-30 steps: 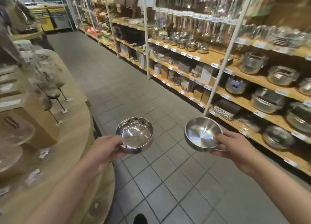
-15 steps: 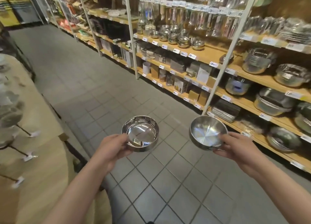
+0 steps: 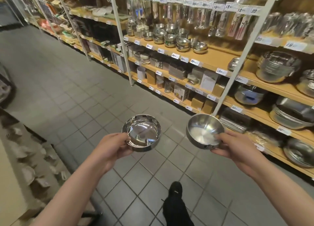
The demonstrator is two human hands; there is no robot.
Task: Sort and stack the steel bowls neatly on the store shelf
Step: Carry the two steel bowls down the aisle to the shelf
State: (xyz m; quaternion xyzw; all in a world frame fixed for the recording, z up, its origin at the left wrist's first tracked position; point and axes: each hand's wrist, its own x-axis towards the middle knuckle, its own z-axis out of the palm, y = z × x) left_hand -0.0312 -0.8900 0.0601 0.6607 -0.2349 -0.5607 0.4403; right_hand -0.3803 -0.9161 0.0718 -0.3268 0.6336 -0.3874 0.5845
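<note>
I carry two small steel bowls over the tiled aisle floor. My left hand (image 3: pixel 113 147) grips the rim of a mirror-polished bowl (image 3: pixel 141 132), thumb inside its near edge. My right hand (image 3: pixel 235 146) pinches a brushed steel bowl (image 3: pixel 204 130) at its right side; this bowl tilts toward me. Several stacks of similar steel bowls (image 3: pixel 175 38) stand on a wooden shelf (image 3: pixel 215 56) ahead, upper middle of the view, well beyond my hands.
Shelving runs along the right with white uprights (image 3: pixel 237 56), price tags, boxes, larger steel pots and basins (image 3: pixel 278 67). A display table (image 3: pixel 15 166) with blurred goods lies at the left. My black shoe (image 3: pixel 175 191) steps on the grey tiles.
The view has swung right and closer to the shelving; the bowl stacks are nearer and more central. Both hands keep their bowls in the same grip. My shoe has come into view.
</note>
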